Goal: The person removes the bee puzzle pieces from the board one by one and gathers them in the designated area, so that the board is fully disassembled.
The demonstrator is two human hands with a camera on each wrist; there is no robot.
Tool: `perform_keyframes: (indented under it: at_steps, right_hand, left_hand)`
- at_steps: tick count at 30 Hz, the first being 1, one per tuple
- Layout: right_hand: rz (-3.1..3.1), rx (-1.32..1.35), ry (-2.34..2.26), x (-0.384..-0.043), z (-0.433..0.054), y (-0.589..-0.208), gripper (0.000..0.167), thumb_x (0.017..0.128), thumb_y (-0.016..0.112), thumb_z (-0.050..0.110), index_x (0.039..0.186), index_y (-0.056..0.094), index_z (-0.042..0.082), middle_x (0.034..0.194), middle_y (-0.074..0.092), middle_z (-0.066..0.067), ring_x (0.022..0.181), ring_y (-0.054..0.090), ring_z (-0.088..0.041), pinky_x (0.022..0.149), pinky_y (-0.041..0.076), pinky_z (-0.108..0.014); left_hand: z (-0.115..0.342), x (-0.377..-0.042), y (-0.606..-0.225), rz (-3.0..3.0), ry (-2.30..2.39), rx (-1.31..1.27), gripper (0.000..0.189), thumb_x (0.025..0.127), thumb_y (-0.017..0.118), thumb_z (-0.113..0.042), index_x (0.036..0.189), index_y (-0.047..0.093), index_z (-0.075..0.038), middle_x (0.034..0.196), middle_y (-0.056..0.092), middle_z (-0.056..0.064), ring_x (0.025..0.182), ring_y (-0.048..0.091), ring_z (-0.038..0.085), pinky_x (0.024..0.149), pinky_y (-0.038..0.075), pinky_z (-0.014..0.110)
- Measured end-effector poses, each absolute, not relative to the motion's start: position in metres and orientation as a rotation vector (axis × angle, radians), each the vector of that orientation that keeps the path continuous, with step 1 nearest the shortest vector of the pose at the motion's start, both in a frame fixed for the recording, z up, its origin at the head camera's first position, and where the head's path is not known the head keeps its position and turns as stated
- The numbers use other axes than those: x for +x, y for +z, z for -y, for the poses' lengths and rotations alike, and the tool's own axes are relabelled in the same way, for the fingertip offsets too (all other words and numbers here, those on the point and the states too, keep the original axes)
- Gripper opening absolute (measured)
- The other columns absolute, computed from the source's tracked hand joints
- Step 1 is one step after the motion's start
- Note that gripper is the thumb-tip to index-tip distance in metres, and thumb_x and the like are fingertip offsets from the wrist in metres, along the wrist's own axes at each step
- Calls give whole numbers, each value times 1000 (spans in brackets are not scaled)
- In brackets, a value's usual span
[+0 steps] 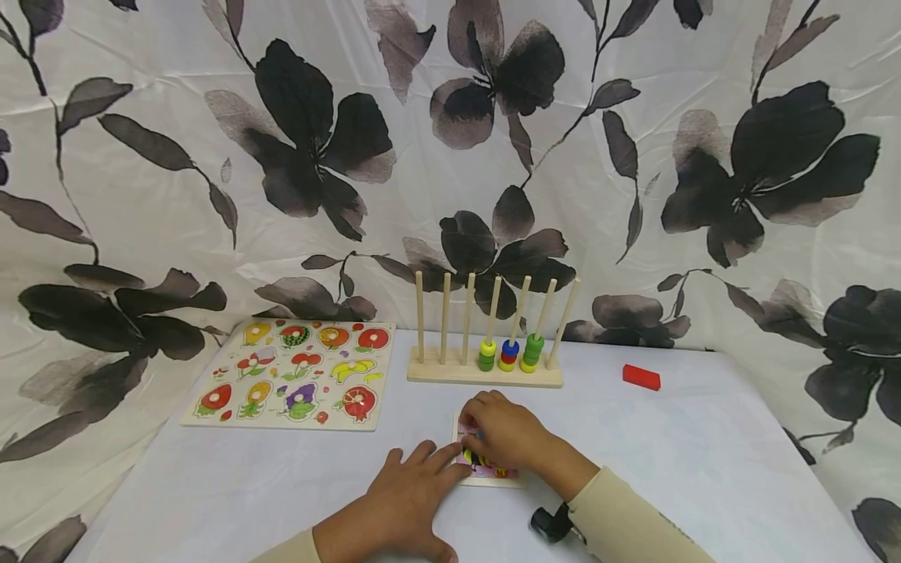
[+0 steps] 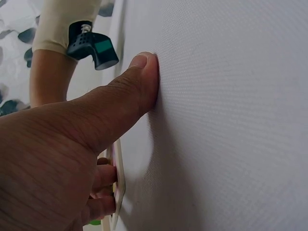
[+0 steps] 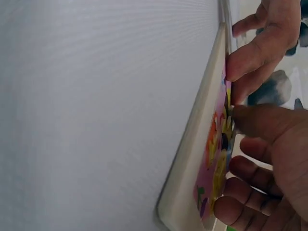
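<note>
A small picture puzzle (image 1: 493,478) with a pale wooden frame and a pink, yellow and black picture lies flat on the white table. My left hand (image 1: 415,493) is spread at its left edge, with fingertips touching the puzzle. In the left wrist view the thumb (image 2: 139,79) of that hand stretches out over the cloth. Over the puzzle's upper part, my right hand (image 1: 510,430) bends its fingers down onto the picture. The right wrist view shows its thumb and fingertips (image 3: 228,204) at the puzzle surface (image 3: 211,144); whether they pinch a piece is hidden.
A fruit puzzle board (image 1: 274,371) lies at the back left. Behind my hands stands a wooden peg stand (image 1: 486,375) with upright rods and colored rings. A red block (image 1: 641,378) lies to the right. A black device (image 1: 551,524) is strapped at my right wrist. Floral cloth hangs behind.
</note>
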State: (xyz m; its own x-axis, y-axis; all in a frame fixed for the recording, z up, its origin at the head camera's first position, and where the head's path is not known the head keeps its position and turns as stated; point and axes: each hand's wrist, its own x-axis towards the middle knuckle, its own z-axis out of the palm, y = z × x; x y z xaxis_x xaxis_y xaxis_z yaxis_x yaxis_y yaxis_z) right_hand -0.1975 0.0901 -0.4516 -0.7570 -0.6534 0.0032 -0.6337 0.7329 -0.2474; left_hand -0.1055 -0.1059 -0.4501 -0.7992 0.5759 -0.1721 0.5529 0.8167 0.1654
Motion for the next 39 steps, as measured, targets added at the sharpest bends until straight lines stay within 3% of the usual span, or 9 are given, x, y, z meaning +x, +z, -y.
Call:
perform_keyframes:
  at_steps: [7,13,21,30,39]
  right_hand:
    - [-2854,-1069,-350,-199,-89,-451,24,94,76,33,110,71,17,103,64,5,102,58,-13,82,55,-32]
    - [-2864,-1042,-388,-200,-89,-451,19,94,76,33,99,70,15,87,60,10,87,56,-9,73,54,-28]
    - [-2874,-1053,-421,-200,-90,-450,15,99,68,28,91,69,15,78,58,12,81,57,-9,68,53,-28]
    - [-2877,-1030,-484,-198,-92,-450,12,96,70,26,93,65,16,80,56,11,75,52,-6,65,50,-27]
    - [-2856,-999,-494,-199,-91,-450,20,92,77,31,102,67,16,87,59,11,84,55,-9,69,51,-28]
  left_hand:
    - [106,-105,-450,-2792,151,881,105,59,82,-78,148,48,-33,161,37,-3,135,41,25,85,44,52]
    - [105,-107,-449,-2768,166,862,105,60,81,-79,149,48,-33,162,36,-3,136,40,27,90,43,58]
    - [106,-107,-448,-2775,161,863,107,59,80,-80,149,48,-33,160,38,-2,136,40,28,92,43,62]
    - [105,-106,-448,-2760,155,843,105,60,81,-79,150,48,-34,161,37,-3,138,40,28,93,43,63]
    - [105,-105,-449,-2772,148,849,106,60,82,-78,150,48,-34,161,37,-2,138,40,29,93,43,63]
